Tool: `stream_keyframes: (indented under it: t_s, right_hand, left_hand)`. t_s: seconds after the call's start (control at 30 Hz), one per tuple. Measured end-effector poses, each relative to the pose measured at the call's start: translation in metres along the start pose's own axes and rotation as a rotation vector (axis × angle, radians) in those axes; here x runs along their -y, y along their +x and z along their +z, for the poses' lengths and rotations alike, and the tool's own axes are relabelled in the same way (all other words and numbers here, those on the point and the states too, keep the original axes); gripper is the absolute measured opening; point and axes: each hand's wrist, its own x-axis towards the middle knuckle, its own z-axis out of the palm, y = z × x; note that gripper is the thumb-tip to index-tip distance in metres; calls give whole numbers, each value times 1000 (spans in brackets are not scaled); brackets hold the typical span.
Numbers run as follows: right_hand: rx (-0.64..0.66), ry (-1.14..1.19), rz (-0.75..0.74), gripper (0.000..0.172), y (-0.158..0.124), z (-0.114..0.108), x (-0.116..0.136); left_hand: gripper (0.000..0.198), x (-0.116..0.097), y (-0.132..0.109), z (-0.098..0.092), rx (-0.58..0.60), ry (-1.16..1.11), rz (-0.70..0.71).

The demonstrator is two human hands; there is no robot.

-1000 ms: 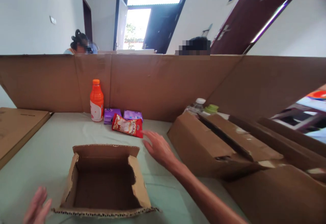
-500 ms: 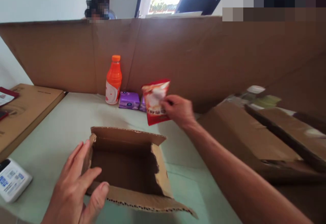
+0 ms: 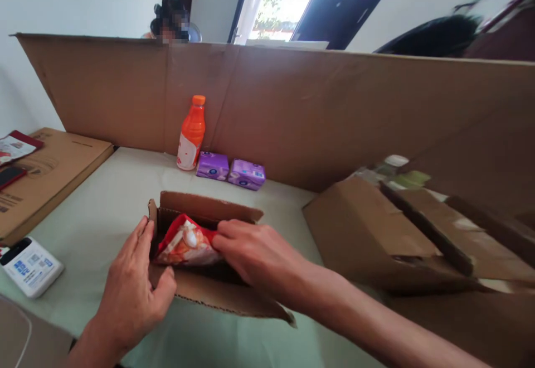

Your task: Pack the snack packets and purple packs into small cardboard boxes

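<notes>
**Red packet tilted inside the small box, one hand at each side**

At the lower left of the frame, the left hand point(image 3: 125, 284) is partly open, its fingers along the left wall of the small box point(image 3: 217, 295) and its thumb at the near-left corner; it has no other thing in hold. In the lower middle, the red packet point(image 3: 190, 245) lies within the box opening, its left part close to the left wall. Just right of it, the right hand point(image 3: 254, 253) is closed, fingertips pinching the packet's right end; whether the packet touches the box floor is hidden.

The packet could snag or crumple, because the walls look tight around it and its film looks soft. The near flap could bend if the right wrist presses down on it. The light box could slide, should the left hand steady it too weakly.

Counted from the left: one flat carton point(image 3: 79, 173), one white device point(image 3: 32, 267), one small box, one red packet, one orange bottle point(image 3: 192, 131) at upper centre-left, and two purple packs point(image 3: 247, 174) beside it. The larger boxes point(image 3: 351, 228) at the right overlap too much to count.
</notes>
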Motion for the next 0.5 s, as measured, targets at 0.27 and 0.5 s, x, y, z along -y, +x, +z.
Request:
stream_keyframes:
  t_s: [0.27,0.5]
  right_hand:
    - [325,-51,29,27,19,30,-2]
    - [-340,151,294,25,-62,-13,-31]
  left_hand:
    - [66,-2,1,5,4,29,66]
    - [66,11,-10,-9,22,-269,94]
